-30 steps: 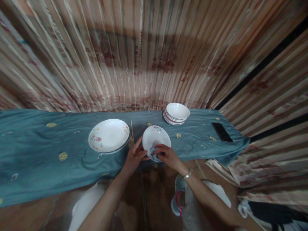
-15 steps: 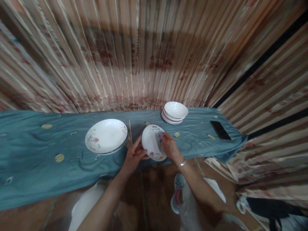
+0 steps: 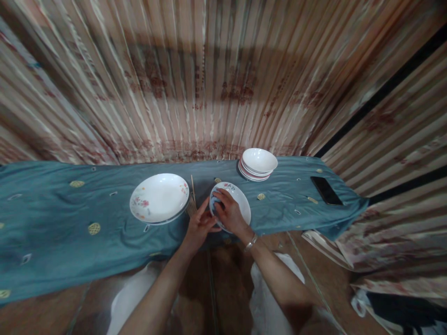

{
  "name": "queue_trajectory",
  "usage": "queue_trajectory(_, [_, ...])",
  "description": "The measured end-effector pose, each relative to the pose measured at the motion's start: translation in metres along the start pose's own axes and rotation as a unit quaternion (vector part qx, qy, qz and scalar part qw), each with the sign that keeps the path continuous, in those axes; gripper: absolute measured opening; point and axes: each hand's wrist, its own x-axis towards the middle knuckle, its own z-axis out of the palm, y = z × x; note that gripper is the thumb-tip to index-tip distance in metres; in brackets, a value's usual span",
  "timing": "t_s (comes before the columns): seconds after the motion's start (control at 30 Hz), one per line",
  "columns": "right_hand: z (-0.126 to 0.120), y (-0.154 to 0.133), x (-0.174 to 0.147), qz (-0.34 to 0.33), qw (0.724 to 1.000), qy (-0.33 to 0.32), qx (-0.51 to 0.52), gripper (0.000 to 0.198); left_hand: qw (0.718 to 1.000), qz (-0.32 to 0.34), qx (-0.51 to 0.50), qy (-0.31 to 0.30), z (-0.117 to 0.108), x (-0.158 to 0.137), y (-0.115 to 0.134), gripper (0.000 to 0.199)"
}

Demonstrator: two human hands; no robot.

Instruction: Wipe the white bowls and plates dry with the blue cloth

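Note:
A white plate with a floral rim is tilted up at the table's front edge. My left hand grips its left rim, thumb on the face and fingers behind. My right hand presses a small blue cloth against the left part of the plate's face; the fingers cover most of the cloth. Left of my hands lies a stack of larger floral plates. Thin wooden chopsticks lie in a bundle between that stack and my left hand, partly hidden by it.
A stack of white bowls stands at the back of the table, right of my hands. Farther right is a black phone. A teal patterned cloth covers the table, and a pleated curtain hangs behind it.
My right hand has moved left across the plate's face with the blue cloth, from its right half to its left. My left hand keeps its grip. The view has shifted slightly.

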Motion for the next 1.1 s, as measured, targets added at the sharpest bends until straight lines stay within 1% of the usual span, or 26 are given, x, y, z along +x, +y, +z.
queue_trajectory(0.13, [-0.003, -0.003, 0.015, 0.023, 0.999, 0.030, -0.027, 0.028, 1.000, -0.004, 0.008, 0.001, 0.002, 0.000, 0.000, 0.094])
queue_trajectory(0.27, [-0.008, 0.007, 0.030, 0.023, 0.995, 0.038, -0.093, 0.023, 1.000, -0.001, 0.014, 0.000, 0.002, 0.002, -0.002, 0.098])
queue_trajectory(0.4, [-0.016, 0.022, 0.038, 0.027, 0.980, 0.018, -0.199, 0.020, 1.000, 0.004, 0.019, -0.007, 0.001, 0.002, -0.004, 0.098])
queue_trajectory(0.5, [-0.025, 0.031, 0.038, 0.036, 0.970, 0.002, -0.239, 0.016, 1.000, 0.003, 0.015, -0.007, 0.001, 0.001, -0.004, 0.098])
queue_trajectory(0.7, [-0.041, 0.040, 0.022, 0.049, 0.951, -0.036, -0.303, 0.017, 1.000, -0.007, 0.005, -0.004, 0.003, 0.001, -0.002, 0.103])
queue_trajectory(0.87, [-0.051, 0.040, 0.000, 0.070, 0.927, -0.090, -0.356, 0.020, 1.000, -0.001, 0.002, -0.004, 0.003, 0.002, -0.004, 0.104])
queue_trajectory(0.97, [-0.057, 0.036, -0.014, 0.079, 0.927, -0.117, -0.347, 0.018, 1.000, -0.003, -0.001, -0.001, 0.002, 0.003, -0.004, 0.101])
queue_trajectory(1.1, [-0.064, 0.027, -0.032, 0.095, 0.935, -0.146, -0.310, 0.012, 1.000, -0.004, 0.007, -0.002, 0.003, 0.004, -0.004, 0.097])
